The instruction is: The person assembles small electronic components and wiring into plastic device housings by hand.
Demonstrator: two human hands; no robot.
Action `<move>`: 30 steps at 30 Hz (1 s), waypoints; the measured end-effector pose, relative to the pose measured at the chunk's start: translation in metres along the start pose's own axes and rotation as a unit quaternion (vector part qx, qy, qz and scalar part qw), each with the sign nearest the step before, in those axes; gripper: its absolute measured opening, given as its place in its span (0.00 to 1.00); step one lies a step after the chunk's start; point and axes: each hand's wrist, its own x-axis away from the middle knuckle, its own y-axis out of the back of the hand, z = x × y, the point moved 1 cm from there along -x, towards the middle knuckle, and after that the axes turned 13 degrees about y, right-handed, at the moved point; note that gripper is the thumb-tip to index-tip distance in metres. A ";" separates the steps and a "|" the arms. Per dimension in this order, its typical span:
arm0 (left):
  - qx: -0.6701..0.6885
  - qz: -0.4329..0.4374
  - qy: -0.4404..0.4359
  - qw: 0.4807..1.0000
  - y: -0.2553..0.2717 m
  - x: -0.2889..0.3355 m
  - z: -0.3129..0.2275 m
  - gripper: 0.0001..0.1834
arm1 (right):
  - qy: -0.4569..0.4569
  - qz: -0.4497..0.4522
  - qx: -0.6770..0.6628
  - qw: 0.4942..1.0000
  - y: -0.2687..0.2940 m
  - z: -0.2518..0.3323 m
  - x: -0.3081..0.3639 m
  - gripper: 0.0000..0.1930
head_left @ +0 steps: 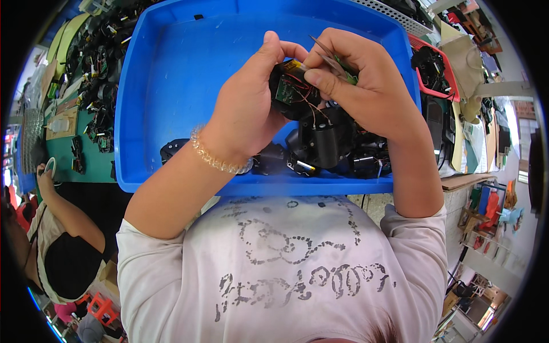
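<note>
While the left hand wraps its fingers around a small black gadget with its cover off, the right hand pinches a thin pair of tweezers between thumb and first fingers. The gadget sits right between the two thumbs, held up over the blue tray. Inside it you can see a little green board and thin red and black wires that hang down under the right thumb. The tips of the tweezers are hidden behind the fingers, so I cannot tell if they are gripping anything. It looks like the person is in the middle of picking at the insides of the gadget, maybe pulling a small part or a wire loose. The next move would need a very soft, steady poke, with the left fingers keeping the gadget from turning, because the wires are thin and could snap. Below the hands, more black parts lie in a heap in the tray. Another person sits well away, to the left.
</note>
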 end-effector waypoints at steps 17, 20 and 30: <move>0.077 0.047 -0.014 0.996 0.006 -0.001 -0.013 0.21 | -0.027 -0.081 -0.135 0.987 0.000 -0.005 -0.001 0.08; 0.124 0.024 -0.117 0.985 0.002 0.010 -0.042 0.20 | -0.060 -0.105 -0.115 0.986 0.001 -0.007 -0.002 0.09; 0.084 -0.185 -0.449 0.870 0.094 0.139 -0.217 0.15 | -0.098 -0.048 -0.071 0.992 -0.008 -0.018 -0.013 0.07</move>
